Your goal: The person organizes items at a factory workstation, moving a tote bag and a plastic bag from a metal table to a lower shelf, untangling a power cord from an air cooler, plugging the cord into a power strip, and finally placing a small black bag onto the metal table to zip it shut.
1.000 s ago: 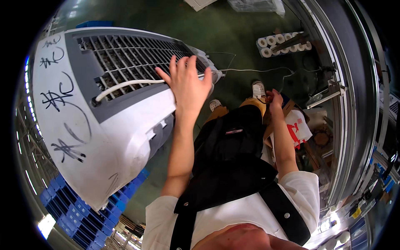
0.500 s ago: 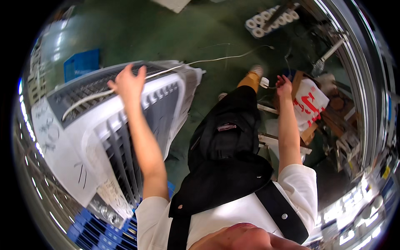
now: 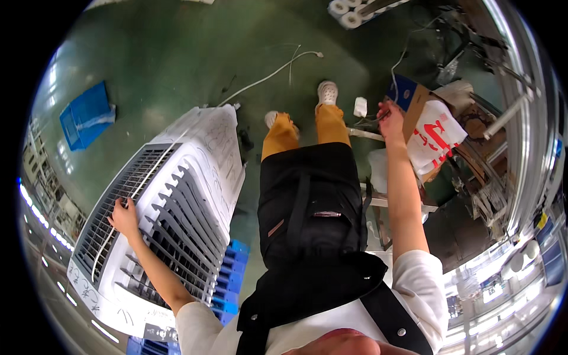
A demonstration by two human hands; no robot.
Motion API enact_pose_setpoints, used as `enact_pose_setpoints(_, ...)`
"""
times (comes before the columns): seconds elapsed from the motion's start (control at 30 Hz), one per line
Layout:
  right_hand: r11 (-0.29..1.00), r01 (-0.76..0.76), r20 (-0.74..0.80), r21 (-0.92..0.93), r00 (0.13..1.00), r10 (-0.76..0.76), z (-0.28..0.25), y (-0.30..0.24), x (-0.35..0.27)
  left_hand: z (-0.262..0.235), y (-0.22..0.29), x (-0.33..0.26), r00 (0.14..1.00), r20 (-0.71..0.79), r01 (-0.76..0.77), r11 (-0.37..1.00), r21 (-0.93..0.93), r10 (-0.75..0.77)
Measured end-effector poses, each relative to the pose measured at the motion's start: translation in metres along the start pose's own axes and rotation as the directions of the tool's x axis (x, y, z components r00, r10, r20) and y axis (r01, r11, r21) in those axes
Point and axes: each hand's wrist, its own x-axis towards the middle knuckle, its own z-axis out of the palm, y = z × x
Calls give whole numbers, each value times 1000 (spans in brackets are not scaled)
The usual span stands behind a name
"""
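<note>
From the head view, the left hand (image 3: pixel 124 216) rests with fingers spread flat on the upper edge of a tall white air cooler (image 3: pixel 165 225), pressing against its grey grille (image 3: pixel 112 213) rather than closing round anything. The cooler stands on the green floor (image 3: pixel 177 65) to the person's left, its lower end near a blue pallet (image 3: pixel 231 278). It leans: its long axis runs from the lower left of the picture up toward the middle, with the louvred face (image 3: pixel 177 231) turned up and toward the person and the far end pointing at the shoes (image 3: pixel 326 92). A flat palm gives little hold on a leaning case, so I judge it could slip or tip further if the push goes off centre. A white cord (image 3: pixel 269 74) trails loose from the far end over the floor, so it could snag a foot or be pinched under the case. The right hand (image 3: pixel 390 112) is raised well apart from the cooler, fingers curled by thin wires (image 3: pixel 370 118) near a cardboard box (image 3: pixel 414 97) and a white bag (image 3: pixel 438 136); whether it actually grips them I cannot tell.
</note>
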Motion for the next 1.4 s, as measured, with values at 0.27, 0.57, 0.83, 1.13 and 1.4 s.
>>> enact_pose_setpoints(0.27, 999, -38, -48, 22, 998, 39, 37, 44, 70, 106, 17, 30, 990, 64, -134, 959, 250, 122)
enact_pose_setpoints(0.57, 981, 95, 23, -169, 995, -93, 39, 42, 212, 308, 329, 92, 679, -95, -589, 463, -662, 728)
enact_pose_setpoints(0.83, -57, 553, 389, -831, 505, -770, 47, 137, 315, 437, 599, 114, 414, -170, -764, 240, -599, 894)
enact_pose_setpoints(1.13, -598, 462, 690, -655, 689, -223, 93, 277, 398, 477, 728, 133, 284, -451, -922, 111, -372, 846)
enact_pose_setpoints(1.4, 200, 431, 459, -880, 880, 124, 123, 270, 389, 495, 705, 152, 618, -186, -391, 94, -916, 764)
